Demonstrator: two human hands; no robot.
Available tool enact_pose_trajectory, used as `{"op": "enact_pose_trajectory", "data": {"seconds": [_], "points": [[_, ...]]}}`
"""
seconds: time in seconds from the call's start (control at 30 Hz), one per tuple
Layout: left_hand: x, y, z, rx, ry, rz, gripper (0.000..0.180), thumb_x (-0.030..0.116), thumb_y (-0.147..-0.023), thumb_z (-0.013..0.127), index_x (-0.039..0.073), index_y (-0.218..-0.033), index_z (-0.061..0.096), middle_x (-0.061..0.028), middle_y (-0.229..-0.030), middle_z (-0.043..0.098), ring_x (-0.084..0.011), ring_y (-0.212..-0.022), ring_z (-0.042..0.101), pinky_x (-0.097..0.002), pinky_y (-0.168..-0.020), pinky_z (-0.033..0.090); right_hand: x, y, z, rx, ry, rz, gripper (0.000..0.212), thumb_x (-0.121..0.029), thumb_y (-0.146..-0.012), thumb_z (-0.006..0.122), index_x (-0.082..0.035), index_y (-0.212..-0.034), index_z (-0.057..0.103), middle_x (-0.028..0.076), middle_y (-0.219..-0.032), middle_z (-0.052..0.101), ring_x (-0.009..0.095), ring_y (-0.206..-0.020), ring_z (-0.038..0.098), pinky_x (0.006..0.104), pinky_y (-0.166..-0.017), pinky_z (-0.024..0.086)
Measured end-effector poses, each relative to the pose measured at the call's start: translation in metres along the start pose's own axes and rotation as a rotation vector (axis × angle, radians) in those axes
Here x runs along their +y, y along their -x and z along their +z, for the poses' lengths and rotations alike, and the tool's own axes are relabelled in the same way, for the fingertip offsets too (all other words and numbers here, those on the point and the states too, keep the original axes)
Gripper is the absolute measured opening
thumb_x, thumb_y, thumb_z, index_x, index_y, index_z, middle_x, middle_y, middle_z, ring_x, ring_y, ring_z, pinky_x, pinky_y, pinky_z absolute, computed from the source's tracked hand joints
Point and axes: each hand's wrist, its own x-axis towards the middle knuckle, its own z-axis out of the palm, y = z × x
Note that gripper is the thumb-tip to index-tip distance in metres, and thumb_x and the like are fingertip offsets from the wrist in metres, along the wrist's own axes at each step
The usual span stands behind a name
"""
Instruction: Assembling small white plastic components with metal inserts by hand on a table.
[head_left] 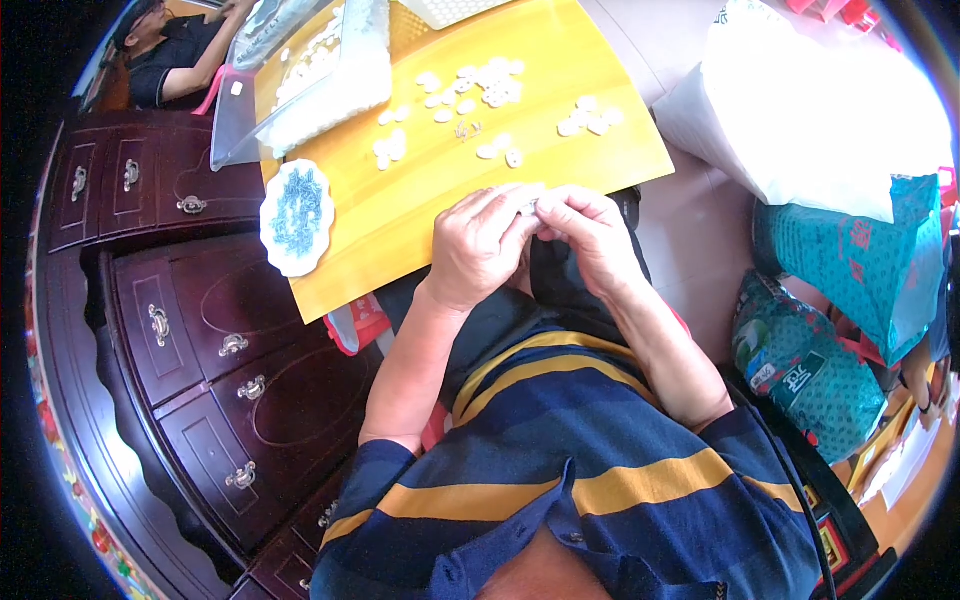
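Note:
My left hand and my right hand meet over the table's near edge, fingertips pinched together. Between them is a small whitish piece, mostly covered by the fingers; its exact kind does not show. Beyond the hands, several small white oval plastic pieces lie in loose groups on the yellow wooden table. A few tiny brownish metal bits sit among them. Left of my hands, a white scalloped dish holds many thin blue-grey pieces, too small to name.
A clear plastic bin with white pieces stands at the table's far left, near another person. A dark wooden dresser lines the left side. On the right are a white sack and teal bags.

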Motion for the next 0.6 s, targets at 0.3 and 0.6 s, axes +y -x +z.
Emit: {"op": "enact_pose_trajectory", "data": {"seconds": [0.3, 0.6], "points": [[-0.006, 0.008, -0.001, 0.027, 0.014, 0.025, 0.019, 0.004, -0.082, 0.073, 0.001, -0.100, 0.069, -0.0135, -0.095, 0.073, -0.0301, -0.082, 0.072, -0.0369, -0.072, 0.058, 0.007, 0.002, 0.001, 0.015, 0.013, 0.005, 0.010, -0.015, -0.095, 0.068, -0.006, -0.097, 0.073, 0.001, -0.088, 0.071, 0.008, -0.079, 0.060, 0.0228, -0.076, 0.047], [-0.002, -0.009, 0.009, -0.038, 0.118, -0.012, 0.024, 0.011, -0.086, 0.073, 0.002, -0.107, 0.068, -0.0130, -0.096, 0.072, -0.0302, -0.083, 0.071, -0.0373, -0.073, 0.057, -0.006, -0.002, -0.001, 0.124, 0.028, -0.006, 0.012, -0.014, -0.096, 0.064, -0.004, -0.100, 0.070, 0.000, -0.085, 0.069, 0.008, -0.076, 0.059, 0.0224, -0.073, 0.047]]}}
